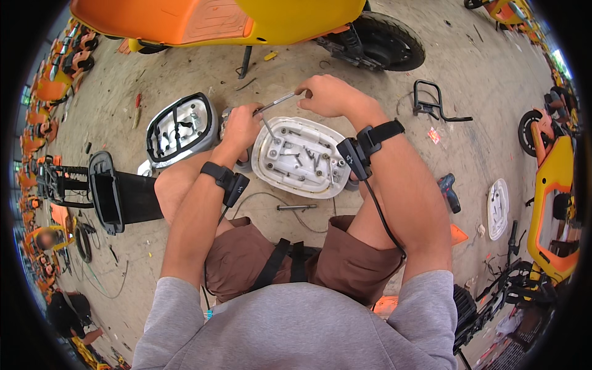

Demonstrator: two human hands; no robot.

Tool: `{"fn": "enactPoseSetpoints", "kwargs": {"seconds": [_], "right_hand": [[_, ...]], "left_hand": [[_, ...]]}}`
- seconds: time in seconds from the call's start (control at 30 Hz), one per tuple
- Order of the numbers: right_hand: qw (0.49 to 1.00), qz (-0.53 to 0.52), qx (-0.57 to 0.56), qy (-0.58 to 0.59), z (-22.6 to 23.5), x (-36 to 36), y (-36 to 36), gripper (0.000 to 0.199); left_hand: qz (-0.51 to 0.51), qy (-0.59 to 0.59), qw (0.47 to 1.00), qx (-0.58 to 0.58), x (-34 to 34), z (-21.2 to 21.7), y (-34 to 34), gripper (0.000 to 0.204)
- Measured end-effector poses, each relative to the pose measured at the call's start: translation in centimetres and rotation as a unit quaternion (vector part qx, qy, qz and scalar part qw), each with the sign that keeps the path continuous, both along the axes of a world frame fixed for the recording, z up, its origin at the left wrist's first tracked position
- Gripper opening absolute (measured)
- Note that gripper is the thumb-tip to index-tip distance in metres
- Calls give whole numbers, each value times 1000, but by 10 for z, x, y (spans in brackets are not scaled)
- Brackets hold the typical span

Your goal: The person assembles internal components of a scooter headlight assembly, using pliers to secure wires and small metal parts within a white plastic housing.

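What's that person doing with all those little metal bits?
The person's left hand grips a thin metal tool, and the fingers of the right hand are at its other end. They're holding it over the upper left edge of a white oval tray-like part. Small metal pieces lie loose in there. A yellow and orange scooter stands just beyond, and a power drill is on the floor to the right.

Vehicle workshop, yellow-orange scooter (302, 21), cordless drill (449, 194), littered floor (493, 123), probably blurred scooters (54, 87) leftward
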State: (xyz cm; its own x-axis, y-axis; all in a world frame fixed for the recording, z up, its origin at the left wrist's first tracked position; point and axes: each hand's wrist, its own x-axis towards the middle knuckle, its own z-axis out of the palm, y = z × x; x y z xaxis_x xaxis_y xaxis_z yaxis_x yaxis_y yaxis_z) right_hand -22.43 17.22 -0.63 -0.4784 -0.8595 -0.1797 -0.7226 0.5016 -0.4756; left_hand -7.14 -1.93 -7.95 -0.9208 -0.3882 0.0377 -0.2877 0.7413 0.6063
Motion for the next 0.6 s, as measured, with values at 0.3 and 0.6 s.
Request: {"fn": "enactPoseSetpoints", "kwargs": {"seconds": [0.3,0.6], "right_hand": [[1000,2,-8,0,-1,0,0,40],[1000,0,-10,0,-1,0,0,38]], "left_hand": [[-1,-9,1000,-1,0,1,0,24],[12,-18,1000,-6,0,3,2,25]]}}
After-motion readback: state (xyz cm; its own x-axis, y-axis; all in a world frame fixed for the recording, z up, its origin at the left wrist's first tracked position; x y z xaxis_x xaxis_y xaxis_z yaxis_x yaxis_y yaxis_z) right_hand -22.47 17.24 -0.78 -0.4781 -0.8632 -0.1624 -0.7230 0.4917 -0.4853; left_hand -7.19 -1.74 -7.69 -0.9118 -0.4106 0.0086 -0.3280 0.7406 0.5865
